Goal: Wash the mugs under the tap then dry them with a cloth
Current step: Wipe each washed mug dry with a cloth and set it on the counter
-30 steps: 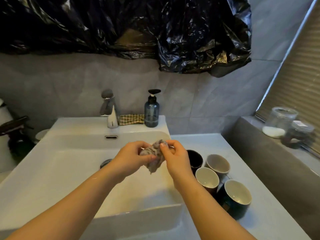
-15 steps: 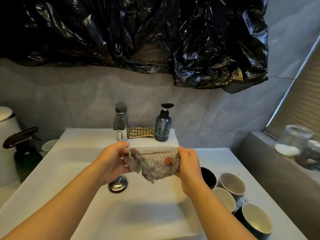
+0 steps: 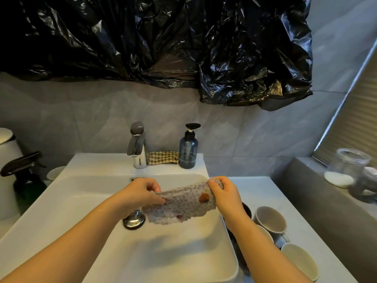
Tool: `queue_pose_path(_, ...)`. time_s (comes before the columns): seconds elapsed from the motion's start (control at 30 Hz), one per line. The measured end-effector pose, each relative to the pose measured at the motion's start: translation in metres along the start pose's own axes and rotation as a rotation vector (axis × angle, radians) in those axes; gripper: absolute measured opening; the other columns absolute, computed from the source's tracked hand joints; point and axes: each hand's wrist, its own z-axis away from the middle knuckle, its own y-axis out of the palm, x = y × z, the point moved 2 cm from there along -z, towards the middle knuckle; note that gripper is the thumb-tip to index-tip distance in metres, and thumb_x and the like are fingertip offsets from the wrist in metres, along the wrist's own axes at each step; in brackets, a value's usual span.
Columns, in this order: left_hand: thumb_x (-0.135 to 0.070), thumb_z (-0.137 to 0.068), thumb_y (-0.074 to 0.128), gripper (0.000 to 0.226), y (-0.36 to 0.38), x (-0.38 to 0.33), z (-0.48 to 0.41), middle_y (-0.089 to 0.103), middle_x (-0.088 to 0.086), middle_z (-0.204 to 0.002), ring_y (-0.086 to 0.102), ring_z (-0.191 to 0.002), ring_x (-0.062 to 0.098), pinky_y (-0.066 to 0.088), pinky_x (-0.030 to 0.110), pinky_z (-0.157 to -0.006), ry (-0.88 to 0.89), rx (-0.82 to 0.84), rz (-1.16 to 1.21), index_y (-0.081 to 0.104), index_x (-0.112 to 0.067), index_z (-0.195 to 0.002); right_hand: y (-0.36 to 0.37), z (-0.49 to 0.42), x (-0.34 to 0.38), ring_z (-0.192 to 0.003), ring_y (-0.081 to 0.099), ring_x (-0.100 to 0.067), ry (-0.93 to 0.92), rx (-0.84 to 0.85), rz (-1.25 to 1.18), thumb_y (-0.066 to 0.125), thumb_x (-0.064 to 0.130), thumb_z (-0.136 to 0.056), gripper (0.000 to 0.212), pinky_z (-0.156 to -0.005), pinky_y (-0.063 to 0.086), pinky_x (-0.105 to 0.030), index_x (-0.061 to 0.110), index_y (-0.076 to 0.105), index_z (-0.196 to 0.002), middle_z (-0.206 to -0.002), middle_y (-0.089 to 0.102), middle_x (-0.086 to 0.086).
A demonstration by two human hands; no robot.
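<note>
Both hands, left (image 3: 140, 193) and right (image 3: 225, 194), pinch the cloth (image 3: 183, 203) spread over the sink (image 3: 61, 201); mugs (image 3: 270, 220) at 4 o'clock.

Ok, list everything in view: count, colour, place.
cloth: one, pale dotted, orange patch, over sink
mugs: four, one dark, three pale inside, counter right of sink
sink: one, white, centre
tap: one, chrome, behind basin
plug: one, chrome, basin floor
checked cloth: one, green-beige, between tap and soap bottle
soap bottle: one, blue, right of tap
spray bottle: one, dark, left of sink
jars: two, clear, right ledge
plastic sheet: one, black, on wall
left hand: grips cloth's left end
right hand: grips cloth's right end
</note>
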Motion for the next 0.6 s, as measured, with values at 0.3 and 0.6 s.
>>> queue_pose_path(0.3,-0.015,-0.093,0.052,0.012,0.014,-0.02,0.0,0.062,0.009,-0.092,0.064,-0.089,0.024,0.055,0.037,-0.076,0.203,0.048,-0.03,0.049,-0.024,-0.085,0.042,0.016,-0.003,-0.116,0.041,-0.016,-0.098,0.401,0.355,0.07,0.033,-0.071,0.073,-0.102,0.04,-0.041,0.046,0.033,-0.132,-0.123,0.048,0.009)
queue_pose_path(0.6,-0.034,-0.087,0.063,0.011,0.014,-0.003,0.005,0.065,-0.004,-0.093,0.062,-0.088,0.014,0.053,0.027,-0.076,0.231,0.101,-0.144,0.058,-0.034,-0.097,0.033,0.011,0.01,-0.077,0.062,-0.014,0.001,0.361,0.222,0.054,0.019,-0.09,0.008,-0.067,0.055,-0.026,0.018,0.062,-0.09,-0.084,0.064,-0.001)
